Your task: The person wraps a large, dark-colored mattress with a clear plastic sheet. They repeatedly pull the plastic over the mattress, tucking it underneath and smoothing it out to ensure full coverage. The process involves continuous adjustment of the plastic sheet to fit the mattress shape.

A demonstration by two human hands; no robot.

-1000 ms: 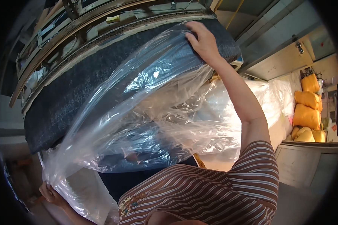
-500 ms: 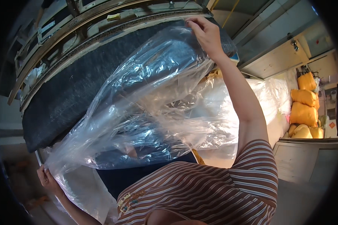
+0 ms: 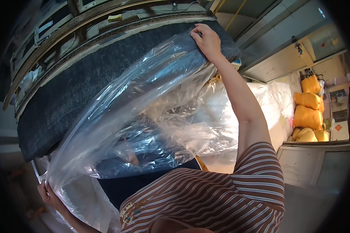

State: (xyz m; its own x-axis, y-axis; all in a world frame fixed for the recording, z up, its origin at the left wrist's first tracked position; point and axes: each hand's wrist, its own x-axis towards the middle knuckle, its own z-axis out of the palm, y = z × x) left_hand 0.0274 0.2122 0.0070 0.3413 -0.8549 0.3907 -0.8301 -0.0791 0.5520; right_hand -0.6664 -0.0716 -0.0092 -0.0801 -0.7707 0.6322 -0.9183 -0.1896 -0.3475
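Observation:
A wide, clear plastic sheet stretches between my two hands, creased and shiny. My right hand pinches its far edge, above the right end of a long dark padded surface. Low at the left, my left hand has its fingers closed on the near left corner of the plastic. The sheet's upper part lies over the dark surface, and its lower folds hang in front of my body. More of the clear plastic trails off to the right behind my right arm.
A wooden and metal frame runs along the far side of the padded surface, with a small yellow piece on it. Stuffed orange sacks are piled at the right. A pale cabinet stands at the far right.
My right hand has come slightly down and toward me with the sheet's edge. The plastic's upper edge is now straighter and tauter. My left hand keeps its hold.

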